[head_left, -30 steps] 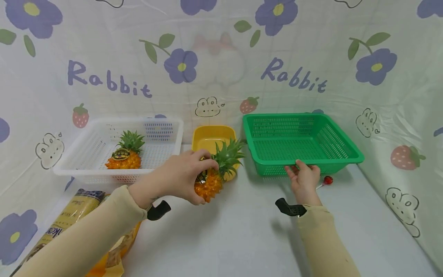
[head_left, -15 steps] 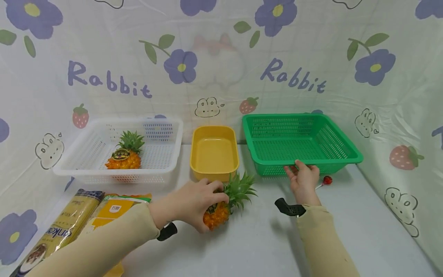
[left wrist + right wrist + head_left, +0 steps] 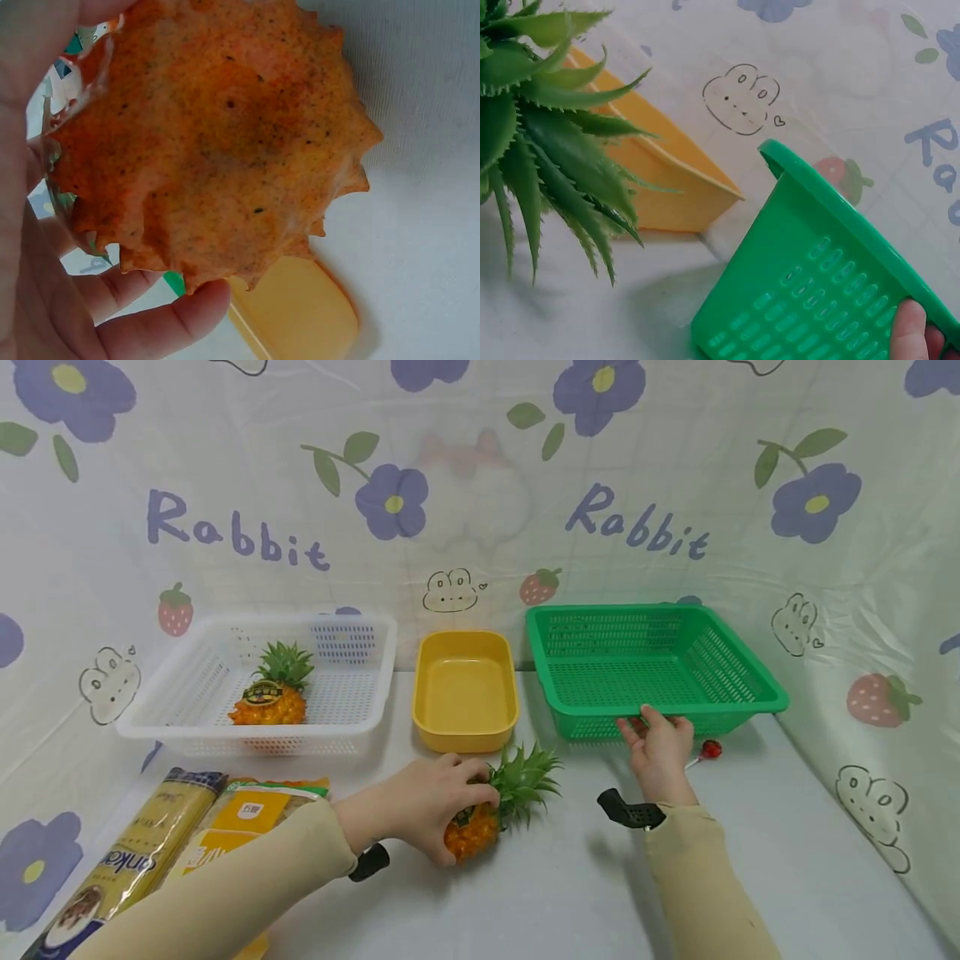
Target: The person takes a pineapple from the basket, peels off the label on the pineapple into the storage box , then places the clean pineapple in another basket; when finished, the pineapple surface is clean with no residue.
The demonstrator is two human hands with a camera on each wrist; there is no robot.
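My left hand (image 3: 427,802) grips an orange toy pineapple (image 3: 472,833) by its body, thumb on the near side and fingers over the far side. Its spiky green leaves (image 3: 523,783) point right, just in front of the yellow tub (image 3: 465,739). In the left wrist view the knobbly base of the pineapple (image 3: 225,150) fills the middle, with fingers curled about it. My right hand (image 3: 660,752) holds the near rim of the green basket (image 3: 592,727). Fingertips (image 3: 909,330) show at that rim in the right wrist view.
A second pineapple (image 3: 270,703) lies in the white basket (image 3: 352,731) at the back left. Two food packets, one gold (image 3: 142,843) and one orange (image 3: 243,814), lie in front of it, partly behind my left sleeve. A red lollipop (image 3: 709,750) lies beside the green basket.
My left hand has brought the pineapple down and toward me, from over the yellow tub to the table in front of it. The right hand has stayed at the green basket's rim.
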